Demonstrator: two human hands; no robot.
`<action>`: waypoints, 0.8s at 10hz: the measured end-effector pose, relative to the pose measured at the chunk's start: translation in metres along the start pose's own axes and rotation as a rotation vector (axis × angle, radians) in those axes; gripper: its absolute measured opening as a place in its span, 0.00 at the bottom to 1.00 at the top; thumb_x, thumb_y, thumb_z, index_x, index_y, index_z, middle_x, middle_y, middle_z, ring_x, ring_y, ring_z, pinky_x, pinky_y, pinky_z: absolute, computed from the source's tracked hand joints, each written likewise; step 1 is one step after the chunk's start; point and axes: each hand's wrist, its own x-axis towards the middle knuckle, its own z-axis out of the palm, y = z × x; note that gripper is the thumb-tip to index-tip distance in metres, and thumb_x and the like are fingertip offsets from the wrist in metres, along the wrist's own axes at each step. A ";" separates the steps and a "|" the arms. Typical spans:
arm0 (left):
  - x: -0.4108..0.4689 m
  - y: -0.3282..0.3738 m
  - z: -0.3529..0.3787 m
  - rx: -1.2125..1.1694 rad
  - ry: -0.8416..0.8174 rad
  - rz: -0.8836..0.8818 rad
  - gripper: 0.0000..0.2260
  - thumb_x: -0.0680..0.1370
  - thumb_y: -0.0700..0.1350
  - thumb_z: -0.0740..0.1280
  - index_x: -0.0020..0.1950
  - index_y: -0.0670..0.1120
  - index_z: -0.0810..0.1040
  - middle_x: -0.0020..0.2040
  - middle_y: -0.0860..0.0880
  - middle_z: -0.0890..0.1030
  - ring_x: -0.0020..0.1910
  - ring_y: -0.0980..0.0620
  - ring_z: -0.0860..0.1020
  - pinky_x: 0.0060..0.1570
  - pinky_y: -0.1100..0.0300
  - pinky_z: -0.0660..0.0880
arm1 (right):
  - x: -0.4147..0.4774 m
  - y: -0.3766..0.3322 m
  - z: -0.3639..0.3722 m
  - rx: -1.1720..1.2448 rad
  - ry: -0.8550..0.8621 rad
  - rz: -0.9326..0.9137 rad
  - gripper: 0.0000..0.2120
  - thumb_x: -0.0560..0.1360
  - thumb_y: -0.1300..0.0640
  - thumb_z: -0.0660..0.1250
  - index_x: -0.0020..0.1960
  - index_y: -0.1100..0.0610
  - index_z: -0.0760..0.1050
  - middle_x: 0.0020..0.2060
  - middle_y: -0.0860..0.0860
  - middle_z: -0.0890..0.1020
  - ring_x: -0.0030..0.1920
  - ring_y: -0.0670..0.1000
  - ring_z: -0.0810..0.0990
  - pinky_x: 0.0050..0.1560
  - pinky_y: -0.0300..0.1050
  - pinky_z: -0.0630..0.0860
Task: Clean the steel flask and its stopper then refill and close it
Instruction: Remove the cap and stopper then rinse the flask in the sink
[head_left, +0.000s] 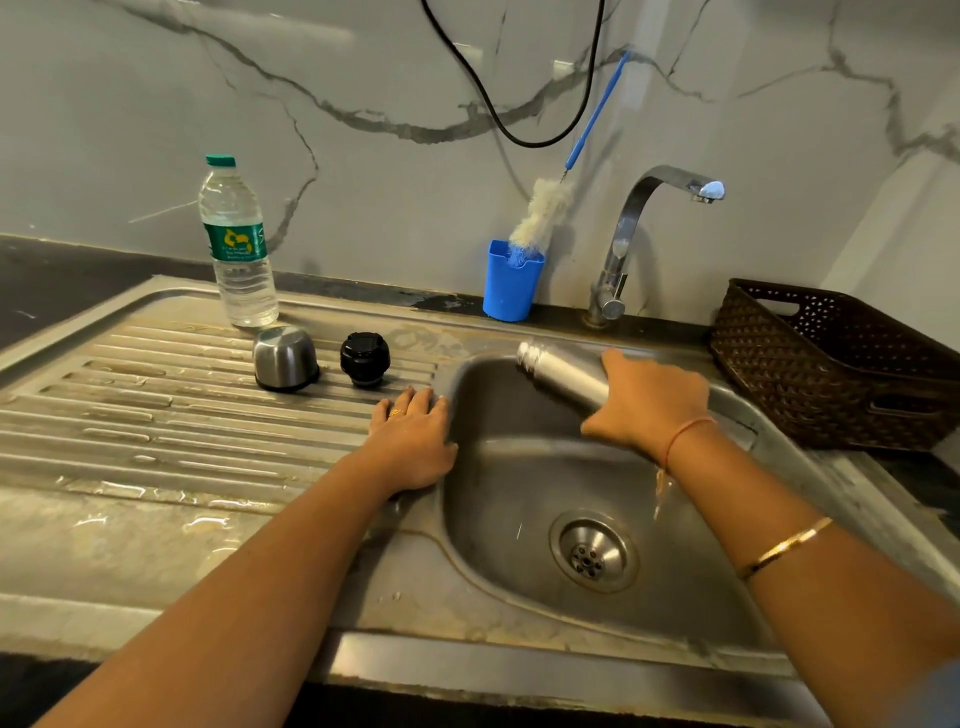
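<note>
1. The water bottle (238, 244) in the upper left of the frame had a green cap and a green label with a yellow mark. The words on the label were too small to read.
2. No other thing showed any writing.
3. The steel flask (561, 371) was right of the middle of the frame, tipped over the sink (519, 467), with its open mouth pointing up and left. It looked blurry.
4. The right hand (649, 405) was wrapped round the flask and hid its lower part.
5. The left hand (413, 439) lay flat on the edge of the sink, fingers straight and close together, holding nothing.
6. The black stopper (365, 358) stood on the wet draining board (182, 415), just above the left hand.
7. The steel cup (285, 358) sat upside down to the left of the stopper, near the water bottle.
8. A bottle brush (540, 213) stood in a blue cup (511, 280) by the wall, next to the tap (634, 223).
9. The brown basket (831, 364) was cut off at the right edge of the frame.
10. A black cable (519, 135) hung down the wall and was cut off at the top.
</note>
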 end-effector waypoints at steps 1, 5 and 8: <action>-0.001 0.001 -0.001 0.000 0.002 0.000 0.29 0.81 0.52 0.57 0.78 0.46 0.51 0.79 0.45 0.48 0.77 0.45 0.45 0.75 0.45 0.44 | -0.003 -0.003 0.003 0.157 0.067 0.063 0.34 0.65 0.39 0.71 0.64 0.50 0.62 0.54 0.55 0.78 0.52 0.58 0.78 0.45 0.48 0.73; -0.001 0.001 0.000 0.008 -0.002 -0.001 0.29 0.81 0.52 0.56 0.78 0.46 0.49 0.79 0.45 0.48 0.77 0.45 0.45 0.75 0.45 0.44 | -0.016 -0.012 0.043 0.029 -0.213 -0.003 0.28 0.66 0.40 0.71 0.60 0.48 0.65 0.49 0.50 0.79 0.48 0.54 0.78 0.42 0.45 0.70; -0.001 0.001 -0.001 0.011 0.012 0.004 0.28 0.81 0.52 0.57 0.78 0.46 0.51 0.79 0.45 0.49 0.77 0.45 0.46 0.74 0.46 0.44 | -0.020 -0.004 0.042 0.102 -0.197 0.034 0.31 0.66 0.41 0.71 0.63 0.49 0.63 0.48 0.50 0.78 0.45 0.53 0.76 0.40 0.44 0.69</action>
